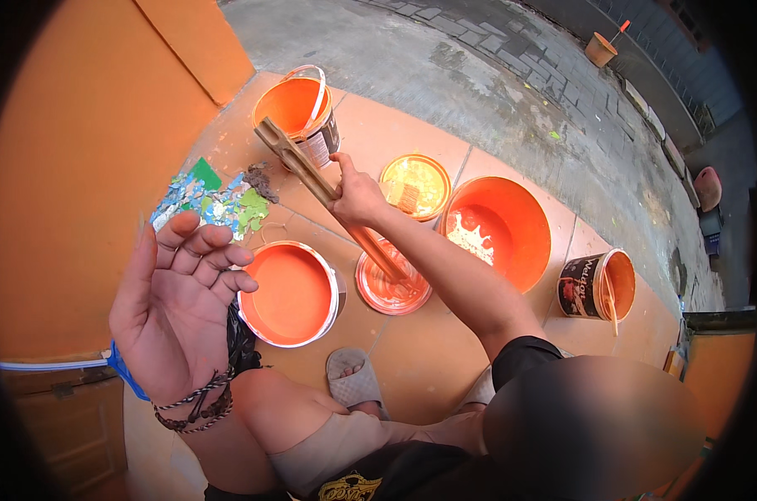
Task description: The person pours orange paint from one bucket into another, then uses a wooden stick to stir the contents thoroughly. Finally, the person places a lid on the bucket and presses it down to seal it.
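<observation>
My right hand (358,197) is closed around a long brown wooden stick (299,163) with a grooved, notched upper end. The stick slants down, its lower end over a round lid (368,290) smeared with wet orange paint. Near that lid stands a white-rimmed bucket (336,302) full of smooth orange paint (285,288). My left hand (182,309) is raised to the left of this bucket, palm up, fingers apart and slightly curled, holding nothing. Braided bracelets (196,407) circle the left wrist.
A bucket with a white handle (282,107), an orange-coated lid (424,167), a large orange tub (525,238) and a small pot (586,288) holding a stick stand around on the tiles. Coloured scraps (215,202) lie by the orange wall (103,167). My sandalled foot (353,380) is close to the bucket.
</observation>
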`<move>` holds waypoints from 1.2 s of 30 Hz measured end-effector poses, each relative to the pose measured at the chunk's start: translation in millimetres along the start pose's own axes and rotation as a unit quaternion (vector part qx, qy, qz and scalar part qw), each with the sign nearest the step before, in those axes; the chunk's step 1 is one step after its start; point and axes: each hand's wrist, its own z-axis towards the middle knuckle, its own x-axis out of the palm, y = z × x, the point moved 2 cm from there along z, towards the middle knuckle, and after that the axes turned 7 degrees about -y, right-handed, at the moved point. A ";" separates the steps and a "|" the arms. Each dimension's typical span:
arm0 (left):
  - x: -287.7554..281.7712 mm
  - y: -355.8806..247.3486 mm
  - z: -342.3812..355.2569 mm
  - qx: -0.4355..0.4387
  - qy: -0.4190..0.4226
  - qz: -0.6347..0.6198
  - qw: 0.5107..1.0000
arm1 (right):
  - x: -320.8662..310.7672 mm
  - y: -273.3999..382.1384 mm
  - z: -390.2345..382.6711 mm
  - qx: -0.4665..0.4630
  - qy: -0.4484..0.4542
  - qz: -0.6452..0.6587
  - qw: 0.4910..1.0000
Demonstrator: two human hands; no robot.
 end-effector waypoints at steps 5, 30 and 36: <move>13.7 6.2 14.3 -0.007 0.006 0.002 1.000 | -123.9 48.2 -26.6 -0.070 -0.039 0.117 0.990; 46.1 49.9 -1.0 0.007 0.057 0.236 0.970 | -279.1 -93.8 -146.4 -0.006 -0.181 0.018 0.983; 51.4 59.7 -3.7 0.013 0.029 0.310 0.950 | -253.2 -96.0 -145.7 -0.030 -0.051 0.034 0.998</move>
